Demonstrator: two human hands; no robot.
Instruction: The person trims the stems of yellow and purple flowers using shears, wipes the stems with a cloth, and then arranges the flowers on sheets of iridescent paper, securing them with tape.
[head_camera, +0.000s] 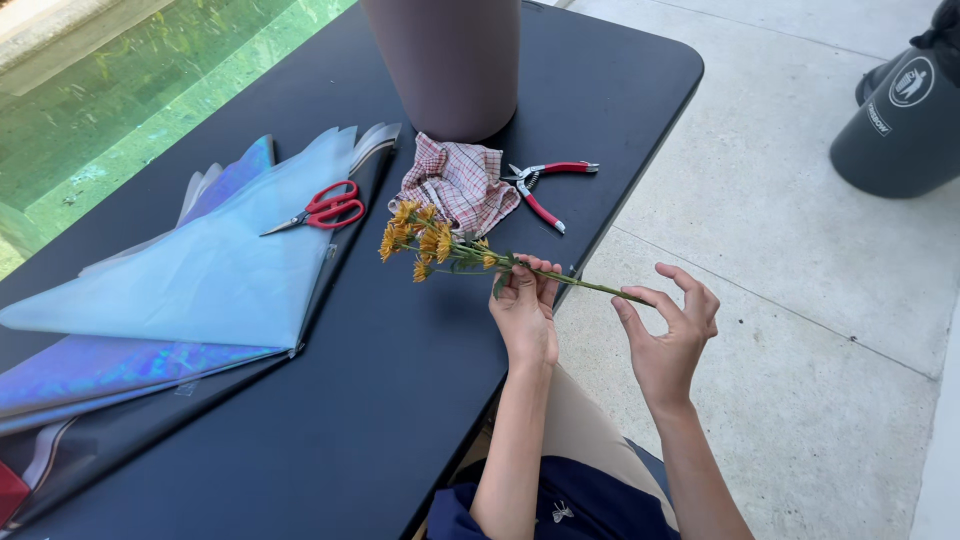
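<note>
Orange blooms on a thin green flower stem (470, 250), held level over the edge of the black table (380, 420). Left hand (524, 310) pinches it just behind the flower heads, fingers closed on the stalk; right hand (670, 335) has thumb and forefinger on the bare lower end, other fingers spread loose. Looks like the stalk is being stripped or readied for a trim. The red-handled pruners (545, 185) lie near, beside the checked cloth (460, 185), red scissors (325, 208) on the wrapping sheets (200, 280)
</note>
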